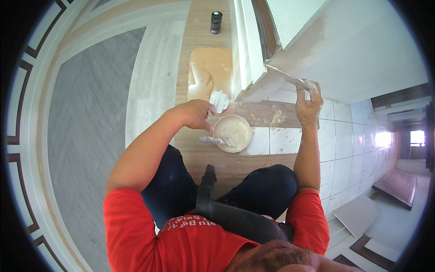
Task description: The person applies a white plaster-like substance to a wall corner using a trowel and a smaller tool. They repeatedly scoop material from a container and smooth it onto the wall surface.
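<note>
My right hand (pixel 309 105) grips a thin flat scraper (pixel 286 75) by its near end, its long edge along the lower corner of the white wall (pixel 349 59). My left hand (pixel 197 114) hovers at the left of a round bowl (pixel 248 140), thumb and fingers apart. Its fingertips are close to a crumpled white, patterned piece (pixel 219 101); whether they touch it I cannot tell. Pale wet putty (pixel 235 128) lies in the bowl. A putty-smeared spatula (pixel 210 140) rests across the bowl's left rim, one end in the putty.
Beyond my left hand lies a shiny tan board (pixel 210 59), with a dark bottle (pixel 216 22) farther off. Crumbs of dried putty (pixel 277 119) dot the wood-look floor strip. Flat panels (pixel 358 214) lie at the lower right, and my bent knees (pixel 267 183) flank the near floor.
</note>
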A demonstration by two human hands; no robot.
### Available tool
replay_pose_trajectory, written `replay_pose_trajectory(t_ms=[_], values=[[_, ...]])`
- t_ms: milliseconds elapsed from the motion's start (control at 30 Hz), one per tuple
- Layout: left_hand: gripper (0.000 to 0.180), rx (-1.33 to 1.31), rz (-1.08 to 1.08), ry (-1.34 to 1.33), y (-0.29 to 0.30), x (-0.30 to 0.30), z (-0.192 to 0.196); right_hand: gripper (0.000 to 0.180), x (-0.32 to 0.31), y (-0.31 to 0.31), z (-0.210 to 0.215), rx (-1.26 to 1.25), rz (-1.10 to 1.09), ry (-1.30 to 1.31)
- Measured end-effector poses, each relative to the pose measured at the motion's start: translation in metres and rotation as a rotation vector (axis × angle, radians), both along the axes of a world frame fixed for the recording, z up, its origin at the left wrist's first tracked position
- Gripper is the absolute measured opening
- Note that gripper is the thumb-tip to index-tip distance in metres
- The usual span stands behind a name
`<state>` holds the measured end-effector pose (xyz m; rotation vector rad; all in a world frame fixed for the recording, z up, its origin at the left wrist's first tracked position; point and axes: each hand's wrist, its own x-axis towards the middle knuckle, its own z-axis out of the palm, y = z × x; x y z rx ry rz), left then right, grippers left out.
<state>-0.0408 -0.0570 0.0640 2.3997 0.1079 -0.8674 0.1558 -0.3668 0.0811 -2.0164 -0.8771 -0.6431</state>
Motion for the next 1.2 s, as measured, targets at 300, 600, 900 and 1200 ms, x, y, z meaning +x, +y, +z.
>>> replay_pose_trajectory(t_ms=[300,600,900,1200], values=[[0.073,0.028,0.001,-0.002,0.006,-0.002,-0.005,0.017,0.004,-0.016,0.000,0.090,-0.072,0.041],[0.075,0.036,0.006,0.027,0.000,-0.001,-0.004,0.015,0.004,-0.005,0.006,0.136,-0.051,0.047],[0.075,0.026,-0.006,-0.026,0.004,0.003,-0.007,0.024,0.002,-0.006,0.014,-0.029,0.045,-0.181],[0.075,0.020,0.036,0.032,0.011,0.002,-0.007,0.022,0.013,-0.002,0.051,0.113,-0.043,-0.230]])
